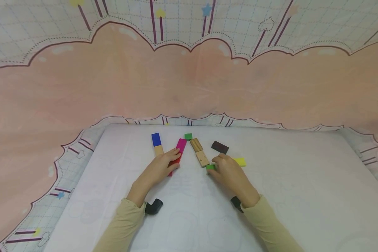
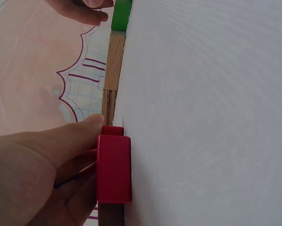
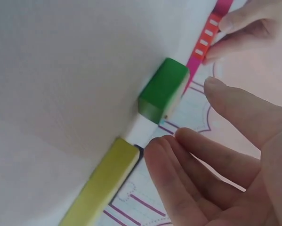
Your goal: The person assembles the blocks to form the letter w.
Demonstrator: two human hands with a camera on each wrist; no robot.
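My left hand (image 1: 160,166) holds a red block (image 1: 176,160) with white windows between thumb and fingers. That block lies in a slanted row, with a pink block (image 1: 181,144) beyond it and another pinkish-red block (image 2: 114,169) at the near end. My right hand (image 1: 233,172) is beside a green block (image 3: 163,89). Its thumb and fingers are spread apart, with nothing gripped between them. Ahead of the green block, two wooden blocks (image 1: 202,158) form a second slanted line, leading up to another green block (image 1: 188,137).
A yellow block (image 1: 240,162) lies by the right hand, and a dark brown block (image 1: 220,147) lies farther back. On the left, a blue block (image 1: 156,139) touches a light wooden one (image 1: 158,150). All rest on a white tabletop (image 1: 302,192) before a patterned cloth (image 1: 189,84).
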